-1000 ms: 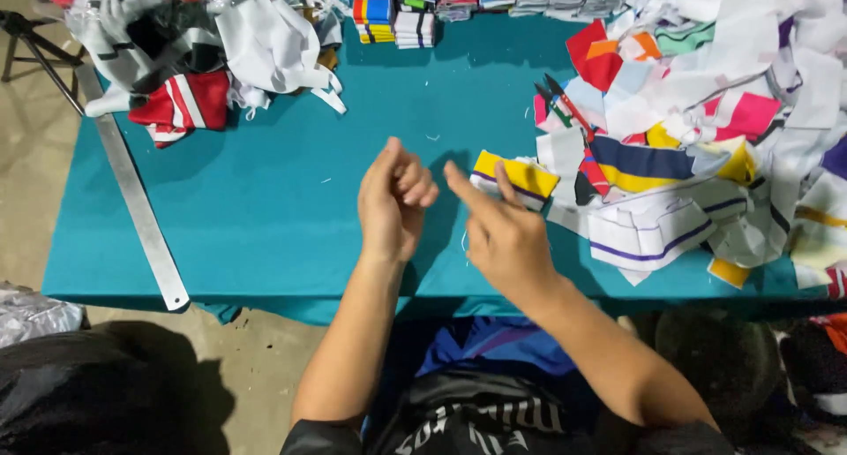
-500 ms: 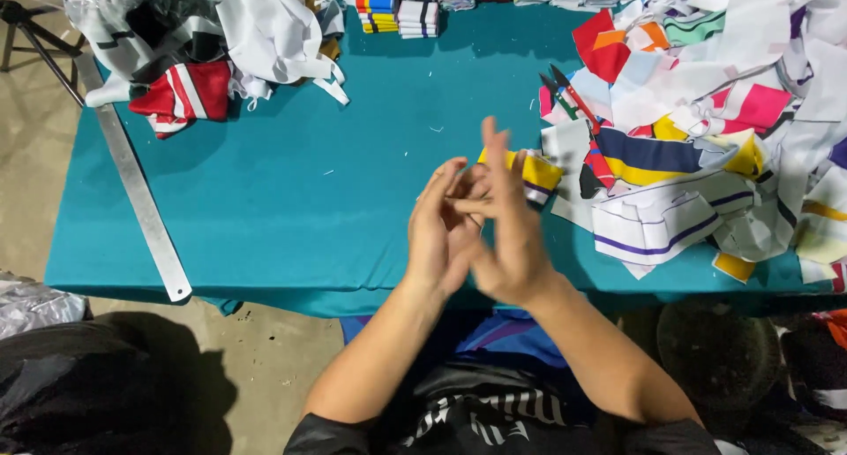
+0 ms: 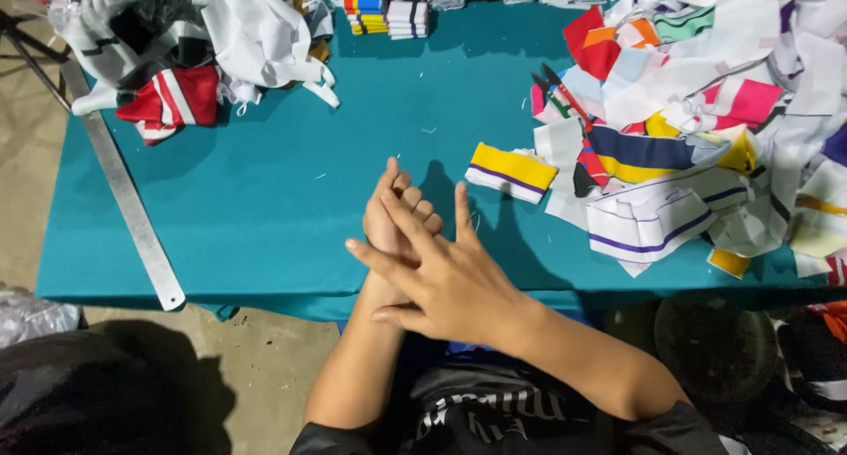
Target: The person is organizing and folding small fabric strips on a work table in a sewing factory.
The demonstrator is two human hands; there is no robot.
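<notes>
My left hand [image 3: 394, 210] and my right hand [image 3: 445, 283] meet over the front edge of the teal table [image 3: 265, 208]. The right hand lies across the left wrist and palm with its fingers spread wide. Seen edge-on, the left hand points away from me with its fingers loosely bent. Neither hand holds anything. Nearest to them, just to the right, a yellow, white and purple striped knit band [image 3: 512, 168] lies flat on the table.
A heap of coloured striped fabric pieces [image 3: 706, 137] fills the right side, with red-handled scissors [image 3: 563, 91] on its left edge. A long metal ruler [image 3: 131, 210] lies at the left. White, black and red cloth [image 3: 176, 58] is piled back left, with folded striped bands [image 3: 386, 9] behind.
My hands were apart a second ago, then came together palm to palm. Now the right hand has slid down over the left wrist, fingers spread.
</notes>
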